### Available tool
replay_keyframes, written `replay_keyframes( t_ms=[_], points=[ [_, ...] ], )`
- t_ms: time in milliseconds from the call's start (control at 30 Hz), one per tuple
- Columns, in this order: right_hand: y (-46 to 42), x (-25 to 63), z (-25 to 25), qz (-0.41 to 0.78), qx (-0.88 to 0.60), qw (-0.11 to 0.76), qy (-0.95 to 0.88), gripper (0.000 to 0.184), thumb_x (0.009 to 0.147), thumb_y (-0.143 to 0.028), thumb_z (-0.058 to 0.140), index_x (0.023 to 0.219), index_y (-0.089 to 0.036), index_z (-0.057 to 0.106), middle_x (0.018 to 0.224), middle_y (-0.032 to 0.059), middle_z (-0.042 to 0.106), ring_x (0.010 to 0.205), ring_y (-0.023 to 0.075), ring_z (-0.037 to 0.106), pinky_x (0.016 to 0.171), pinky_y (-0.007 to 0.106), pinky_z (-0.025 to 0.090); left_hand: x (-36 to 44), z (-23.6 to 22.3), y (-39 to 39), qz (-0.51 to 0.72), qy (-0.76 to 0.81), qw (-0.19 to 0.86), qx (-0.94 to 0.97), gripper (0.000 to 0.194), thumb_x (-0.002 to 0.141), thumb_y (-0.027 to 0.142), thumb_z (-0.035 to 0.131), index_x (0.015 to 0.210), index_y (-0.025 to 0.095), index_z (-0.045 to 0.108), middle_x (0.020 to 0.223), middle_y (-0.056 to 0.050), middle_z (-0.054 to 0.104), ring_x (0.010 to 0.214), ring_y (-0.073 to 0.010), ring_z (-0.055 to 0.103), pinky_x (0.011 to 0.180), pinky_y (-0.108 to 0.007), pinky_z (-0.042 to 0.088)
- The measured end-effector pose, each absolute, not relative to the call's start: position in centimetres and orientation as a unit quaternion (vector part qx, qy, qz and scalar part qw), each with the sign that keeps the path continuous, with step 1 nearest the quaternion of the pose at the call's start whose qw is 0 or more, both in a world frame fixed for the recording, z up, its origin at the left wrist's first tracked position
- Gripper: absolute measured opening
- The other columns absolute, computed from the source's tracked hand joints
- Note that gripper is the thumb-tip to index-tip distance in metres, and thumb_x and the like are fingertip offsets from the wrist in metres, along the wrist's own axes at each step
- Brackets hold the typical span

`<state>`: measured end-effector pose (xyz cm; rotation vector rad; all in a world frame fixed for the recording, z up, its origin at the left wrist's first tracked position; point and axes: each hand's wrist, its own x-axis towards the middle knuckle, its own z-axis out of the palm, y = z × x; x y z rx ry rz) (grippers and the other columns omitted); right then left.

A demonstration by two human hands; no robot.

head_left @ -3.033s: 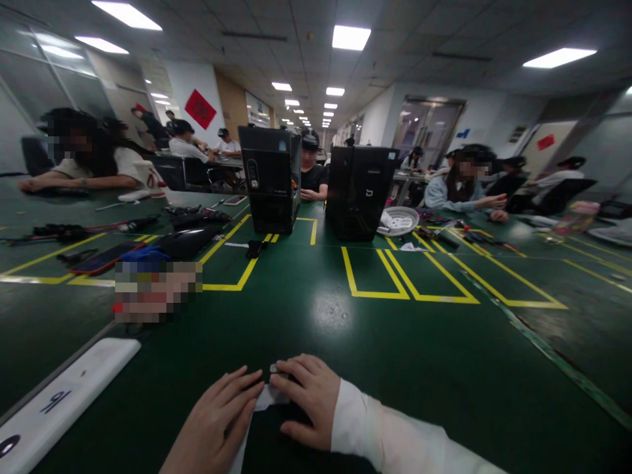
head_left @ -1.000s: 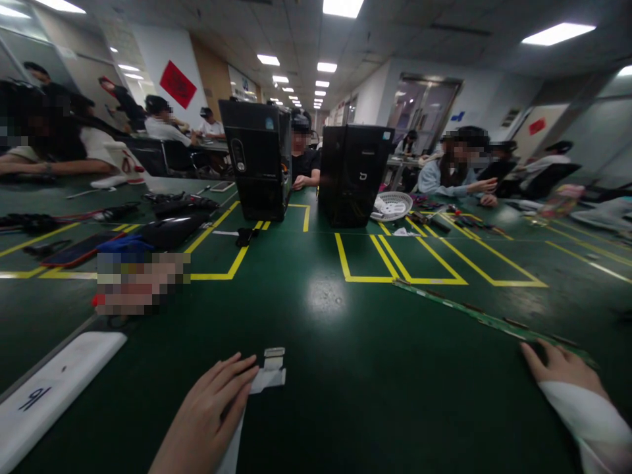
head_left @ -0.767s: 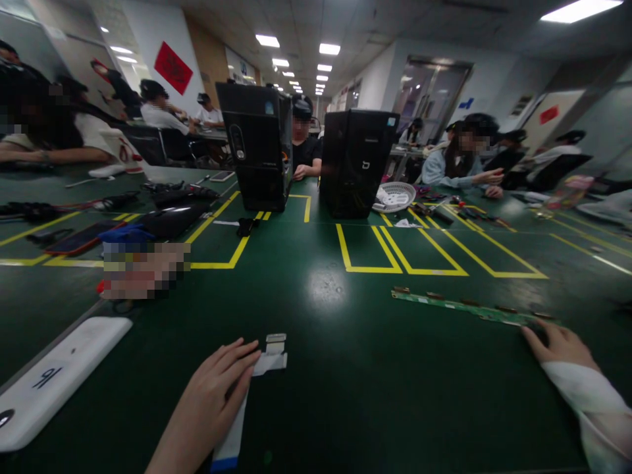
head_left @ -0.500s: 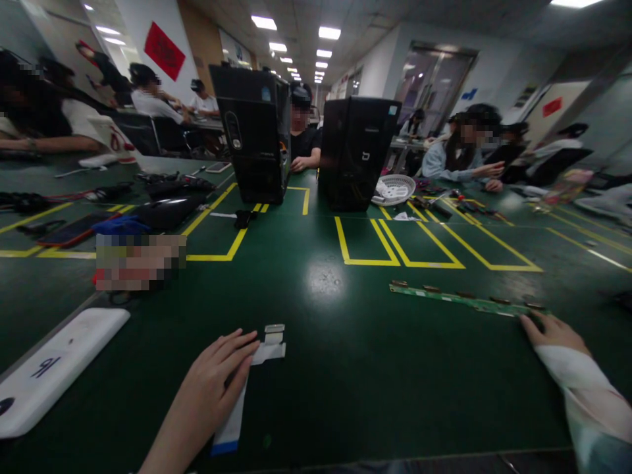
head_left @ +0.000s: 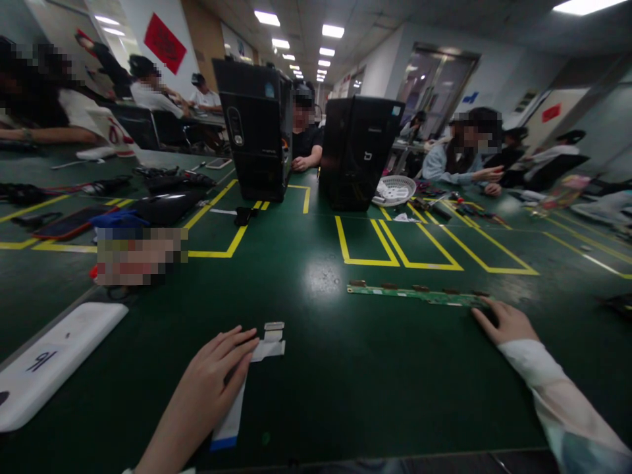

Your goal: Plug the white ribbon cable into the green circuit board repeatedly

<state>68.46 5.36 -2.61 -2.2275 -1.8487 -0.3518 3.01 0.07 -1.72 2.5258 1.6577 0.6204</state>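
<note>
My left hand [head_left: 213, 372] lies flat with its fingers stretched out over a white flat ribbon cable [head_left: 231, 411] on the green table. The cable's blue-tipped end shows below the palm, and its folded end with a connector sticks out past the fingertips. The part between is hidden under the hand. At the right, my right hand [head_left: 509, 324] grips the near end of a long, narrow green circuit board [head_left: 409, 293], which lies flat with several connectors along its far edge. Its gripped end is partly covered by the fingers.
Two black computer towers [head_left: 254, 131] [head_left: 363, 155] stand at the back, with a person behind them. A white power bank-shaped case [head_left: 64, 362] lies at the left. Yellow tape [head_left: 370, 262] marks the table. A white basket [head_left: 395, 189] and tools sit beyond; several people sit around.
My right hand has moved left, and the green circuit board has slid left with it along the table. My left hand stays on the ribbon cable.
</note>
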Motion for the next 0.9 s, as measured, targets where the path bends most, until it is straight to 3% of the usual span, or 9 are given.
replay_keyframes(
  t_ms=[67, 167, 367, 567, 767, 900],
  points=[
    [6.2, 65.5, -2.9, -0.124, -0.724, 0.147, -0.662, 0.067, 0.086, -0.060, 0.040, 0.123, -0.007, 0.061, 0.111, 0.0258, 0.061, 0.110, 0.0348, 0.058, 0.094, 0.046, 0.046, 3.0, -1.7, 0.1, 0.200, 0.539, 0.032, 0.818, 0.038, 0.093, 0.046, 0.047, 0.123, 0.030, 0.064, 0.132, -0.002, 0.063, 0.127, -0.0261, 0.054, 0.104, -0.053, 0.046],
    [7.8, 60.2, -3.0, -0.104, -0.668, 0.189, -0.712, 0.066, 0.088, -0.059, 0.039, 0.128, -0.010, 0.057, 0.105, 0.0182, 0.061, 0.097, 0.0295, 0.062, 0.087, 0.045, 0.051, 3.0, -1.8, 0.1, 0.194, 0.541, 0.035, 0.818, 0.037, 0.093, 0.045, 0.046, 0.123, 0.031, 0.063, 0.132, -0.002, 0.063, 0.128, -0.0261, 0.053, 0.104, -0.054, 0.046],
    [10.0, 50.2, -3.2, -0.153, -0.641, 0.216, -0.721, 0.062, 0.093, -0.053, 0.035, 0.122, -0.005, 0.060, 0.110, 0.0218, 0.056, 0.101, 0.0304, 0.058, 0.090, 0.044, 0.048, 3.2, -1.6, 0.2, 0.207, 0.530, 0.029, 0.822, 0.037, 0.093, 0.044, 0.048, 0.122, 0.029, 0.063, 0.131, -0.002, 0.064, 0.126, -0.0252, 0.055, 0.105, -0.052, 0.046],
    [9.7, 42.0, -2.3, -0.159, -0.645, 0.159, -0.731, 0.058, 0.094, -0.052, 0.040, 0.127, -0.007, 0.060, 0.124, 0.0225, 0.052, 0.108, 0.0330, 0.051, 0.093, 0.044, 0.044, 3.2, -1.4, 0.0, 0.210, 0.535, 0.034, 0.818, 0.036, 0.093, 0.043, 0.048, 0.123, 0.031, 0.063, 0.132, -0.001, 0.063, 0.128, -0.0243, 0.053, 0.106, -0.052, 0.045],
    [7.9, 36.3, -0.3, -0.132, -0.645, 0.079, -0.749, 0.064, 0.093, -0.057, 0.039, 0.139, -0.013, 0.049, 0.133, 0.0197, 0.050, 0.107, 0.0333, 0.050, 0.081, 0.042, 0.045, 3.6, -0.9, -0.1, 0.211, 0.539, 0.034, 0.815, 0.035, 0.093, 0.042, 0.047, 0.122, 0.030, 0.063, 0.132, -0.002, 0.063, 0.127, -0.0245, 0.054, 0.105, -0.052, 0.046],
    [8.0, 36.5, -0.5, -0.136, -0.613, 0.099, -0.772, 0.067, 0.092, -0.059, 0.040, 0.138, -0.012, 0.050, 0.131, 0.0226, 0.052, 0.109, 0.0366, 0.051, 0.082, 0.048, 0.046, 3.8, -0.5, -0.1, 0.212, 0.537, 0.032, 0.816, 0.035, 0.093, 0.042, 0.048, 0.120, 0.028, 0.065, 0.131, -0.003, 0.064, 0.126, -0.0253, 0.055, 0.105, -0.051, 0.046]
  ],
)
